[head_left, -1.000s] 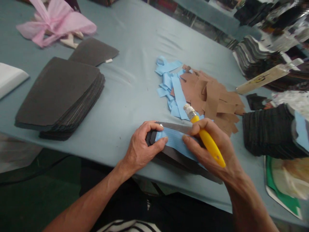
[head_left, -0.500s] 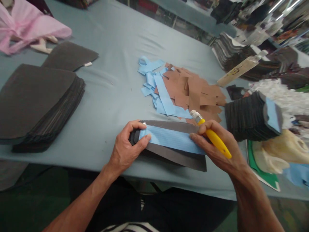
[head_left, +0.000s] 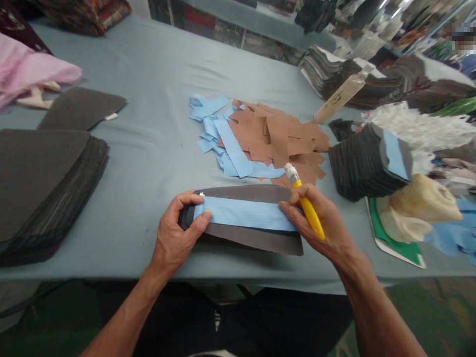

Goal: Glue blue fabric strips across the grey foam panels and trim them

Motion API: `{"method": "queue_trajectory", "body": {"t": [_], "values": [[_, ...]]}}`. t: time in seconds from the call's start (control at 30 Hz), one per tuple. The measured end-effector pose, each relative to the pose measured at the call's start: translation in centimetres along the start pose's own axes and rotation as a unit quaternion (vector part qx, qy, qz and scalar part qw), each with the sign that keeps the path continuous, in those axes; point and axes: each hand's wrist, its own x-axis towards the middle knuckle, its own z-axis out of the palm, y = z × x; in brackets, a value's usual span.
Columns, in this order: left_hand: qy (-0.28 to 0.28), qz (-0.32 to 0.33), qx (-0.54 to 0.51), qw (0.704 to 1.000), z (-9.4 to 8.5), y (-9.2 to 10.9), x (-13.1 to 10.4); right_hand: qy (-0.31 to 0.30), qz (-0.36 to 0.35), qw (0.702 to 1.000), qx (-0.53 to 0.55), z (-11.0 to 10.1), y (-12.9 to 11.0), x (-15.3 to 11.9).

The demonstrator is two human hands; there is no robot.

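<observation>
A dark grey fabric piece [head_left: 256,239] lies near the table's front edge with a light blue fabric strip [head_left: 241,213] laid along it. My left hand [head_left: 180,223] pinches the left end of both, thumb on top of the strip. At the other end, my right hand [head_left: 316,218] presses the strip with thumb and fingers. A yellow-handled brush [head_left: 308,210] is tucked in that same hand, its white-coated bristles pointing up and away. Just beyond lie loose blue strips [head_left: 232,148] and a heap of brown strips [head_left: 278,134].
Stacked dark grey fabric pieces [head_left: 40,188] stand at the left, near a pink cloth [head_left: 40,69]. To the right are a folded dark stack [head_left: 360,163], a clear bottle [head_left: 340,96], a cream-coloured roll [head_left: 420,208] and a green board [head_left: 394,245].
The view has swung slightly, so the table's contents appear further left. Both hands keep their hold on the blue strip and grey fabric, and the brush stays in my right hand.
</observation>
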Motion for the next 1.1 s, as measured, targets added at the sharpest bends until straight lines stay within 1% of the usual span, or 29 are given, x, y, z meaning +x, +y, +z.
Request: {"method": "queue_trajectory", "body": {"t": [0.17,0.4,0.63,0.87,1.1], "values": [[-0.002,-0.012,0.009,1.0,-0.1,-0.22,0.03,0.022,-0.011,1.0,-0.004,0.46,0.07,-0.33],[0.007,-0.014,0.024,1.0,-0.16,-0.64,-0.01,0.036,0.001,0.999,-0.003,0.79,0.27,-0.46],[0.01,-0.012,0.034,0.999,-0.23,-0.8,0.15,0.025,-0.005,0.999,-0.029,0.58,0.31,-0.72],[0.01,-0.011,0.04,0.999,-0.46,-0.92,0.21,0.041,-0.01,0.999,-0.026,0.94,0.51,-0.81],[0.011,-0.012,0.048,0.999,-0.43,-0.94,0.24,0.033,-0.01,0.997,-0.074,0.66,0.19,-1.03]]}}
